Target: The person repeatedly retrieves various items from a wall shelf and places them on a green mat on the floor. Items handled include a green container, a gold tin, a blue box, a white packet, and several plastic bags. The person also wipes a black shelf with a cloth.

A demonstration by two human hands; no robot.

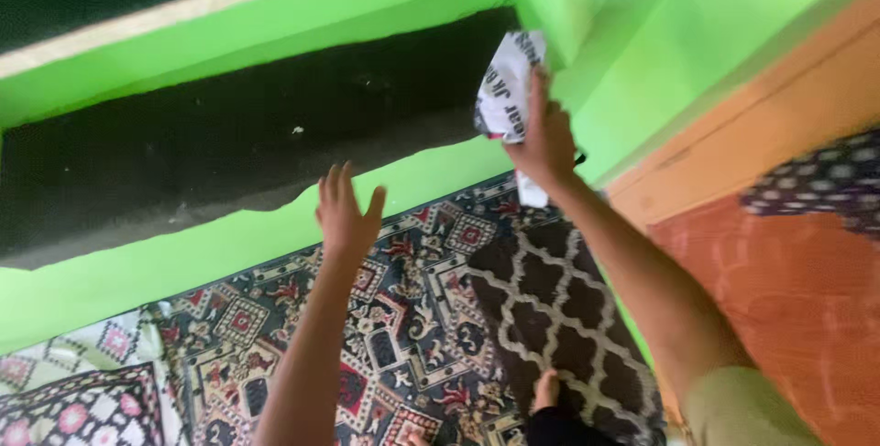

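My right hand (pixel 546 137) is raised toward the corner of a dark shelf (pixel 229 134) set in a bright green wall (pixel 642 24). It grips a crumpled white printed paper or bag (pixel 507 88) at the shelf's right end. My left hand (pixel 345 210) is open with fingers spread, held in the air just below the shelf's green front lip, touching nothing. Both forearms reach up from the bottom of the view.
A patterned rug (pixel 403 318) and a dark brown mat with a white lattice (pixel 550 318) cover the floor. My foot (pixel 546 389) stands on the mat. An orange door (pixel 788 253) is at right. Patterned cloth (pixel 73 391) lies at bottom left.
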